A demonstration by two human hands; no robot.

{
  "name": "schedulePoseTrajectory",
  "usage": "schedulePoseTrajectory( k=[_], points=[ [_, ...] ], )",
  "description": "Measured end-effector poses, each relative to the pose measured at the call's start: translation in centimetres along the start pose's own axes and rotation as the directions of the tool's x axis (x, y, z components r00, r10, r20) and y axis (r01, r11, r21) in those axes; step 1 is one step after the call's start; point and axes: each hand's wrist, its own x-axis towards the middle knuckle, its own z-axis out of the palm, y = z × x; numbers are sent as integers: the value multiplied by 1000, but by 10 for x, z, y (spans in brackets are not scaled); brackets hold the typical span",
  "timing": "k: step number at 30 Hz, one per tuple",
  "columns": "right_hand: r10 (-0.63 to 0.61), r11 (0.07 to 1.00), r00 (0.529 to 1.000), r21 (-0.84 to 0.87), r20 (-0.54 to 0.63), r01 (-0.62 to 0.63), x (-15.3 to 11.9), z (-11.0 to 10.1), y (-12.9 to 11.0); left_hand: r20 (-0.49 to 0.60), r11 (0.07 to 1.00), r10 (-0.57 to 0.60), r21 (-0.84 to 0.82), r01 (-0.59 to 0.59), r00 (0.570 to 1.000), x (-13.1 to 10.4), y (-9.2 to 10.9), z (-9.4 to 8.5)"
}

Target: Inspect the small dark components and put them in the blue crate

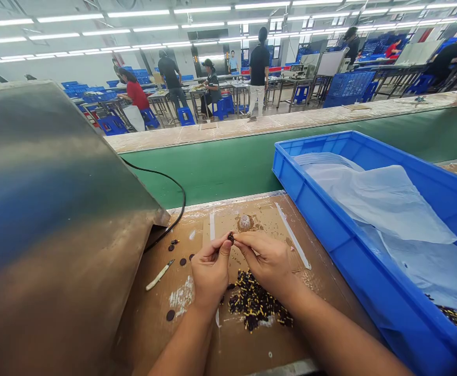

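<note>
My left hand (212, 269) and my right hand (266, 261) meet above the brown work surface. Between their fingertips they pinch a small dark round piece (230, 238); its exact kind is too small to make out. Under my right hand lies a heap of small black and yellow pieces (248, 305). A knife with a pale handle (158, 276) rests to the left of my left hand. Several flat dark discs (170, 315) are scattered on that side. A whitish lump (245, 222) sits just beyond my fingertips.
A large metal housing (56, 209) fills the left, with a black cable (183, 193) beside it. On the right stands a blue crate (330, 230) holding white plastic sheeting (385, 198) and more small dark pieces. Past a green belt (220, 172), several people work at tables.
</note>
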Motion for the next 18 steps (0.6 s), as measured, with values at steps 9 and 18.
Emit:
schedulePoseTrajectory(
  k=[9, 18],
  points=[
    [-94, 991, 996, -98, 13, 94, -3, -3, 8, 193, 999, -32, -38, 40, 981, 0, 17, 2],
    [-48, 998, 996, -47, -71, 44, 7, -12, 9, 209, 994, 104, -59, -93, 972, -16, 25, 2]
  ],
)
